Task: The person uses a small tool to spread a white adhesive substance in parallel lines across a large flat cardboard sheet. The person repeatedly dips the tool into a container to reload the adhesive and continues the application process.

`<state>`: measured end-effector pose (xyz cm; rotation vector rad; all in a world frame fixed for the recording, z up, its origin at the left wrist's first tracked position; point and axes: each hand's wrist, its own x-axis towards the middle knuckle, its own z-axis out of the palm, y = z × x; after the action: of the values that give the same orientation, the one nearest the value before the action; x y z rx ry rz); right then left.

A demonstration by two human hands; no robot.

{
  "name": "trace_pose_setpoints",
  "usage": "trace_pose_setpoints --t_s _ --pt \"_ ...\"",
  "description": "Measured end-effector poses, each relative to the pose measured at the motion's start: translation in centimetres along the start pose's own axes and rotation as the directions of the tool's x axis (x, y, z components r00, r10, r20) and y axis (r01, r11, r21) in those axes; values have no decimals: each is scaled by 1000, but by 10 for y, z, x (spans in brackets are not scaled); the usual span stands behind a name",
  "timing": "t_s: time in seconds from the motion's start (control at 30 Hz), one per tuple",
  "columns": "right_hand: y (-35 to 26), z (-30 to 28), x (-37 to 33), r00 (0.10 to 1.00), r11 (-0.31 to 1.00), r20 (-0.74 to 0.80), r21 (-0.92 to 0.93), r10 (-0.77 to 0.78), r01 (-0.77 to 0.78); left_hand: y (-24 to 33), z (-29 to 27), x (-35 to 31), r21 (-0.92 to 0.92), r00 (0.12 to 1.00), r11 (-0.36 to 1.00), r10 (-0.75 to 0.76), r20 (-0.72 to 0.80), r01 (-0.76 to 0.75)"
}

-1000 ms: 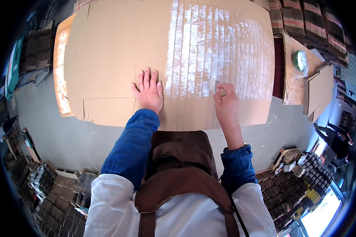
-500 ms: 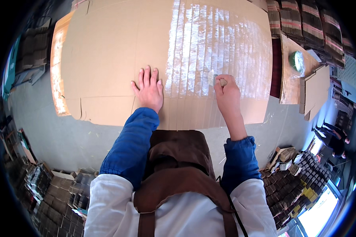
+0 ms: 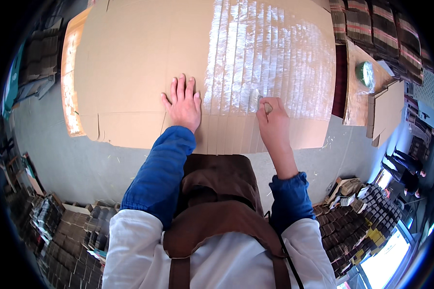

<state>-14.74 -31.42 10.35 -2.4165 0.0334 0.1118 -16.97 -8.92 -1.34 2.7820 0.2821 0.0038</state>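
Note:
A large sheet of brown cardboard (image 3: 130, 72) lies flat on a work table in front of me. Its right half carries a shiny, whitish streaked coating (image 3: 241, 53) over parallel crease lines. My left hand (image 3: 184, 108) presses palm down on the bare cardboard just left of the coating, fingers spread. In my right hand (image 3: 276, 120), closed round the handle, is a small brush (image 3: 257, 96). Its pale bristles touch the coated area near the lower edge of the streaks. Most of the handle is hidden by my fingers.
At the right, a wooden board (image 3: 353, 96) holds a roll of green tape (image 3: 364, 73), with cardboard pieces (image 3: 388, 111) beside it. Bundled cardboard stacks (image 3: 386, 31) stand at the far right, others (image 3: 72, 241) at the lower left. People (image 3: 404, 171) are farther off at the right.
My right hand with the brush has drawn slightly toward me and to the left. My left hand stays flat on the cardboard. The whole view has shifted a little.

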Motion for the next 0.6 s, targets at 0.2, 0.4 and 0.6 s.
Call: trace_pose_setpoints --t_s 0.2,0.4,0.6 --pt "-1 -2 -27 985 995 137 20 -103 101 2 0 -1 3 1000 1000 -7 26 7" --pt "-27 9 -47 885 938 315 67 -343 339 -1 3 1 -1 1000 1000 -11 17 11" --pt "-33 -3 -43 884 937 337 -11 -325 349 -2 2 0 -8 1000 1000 -11 17 11"
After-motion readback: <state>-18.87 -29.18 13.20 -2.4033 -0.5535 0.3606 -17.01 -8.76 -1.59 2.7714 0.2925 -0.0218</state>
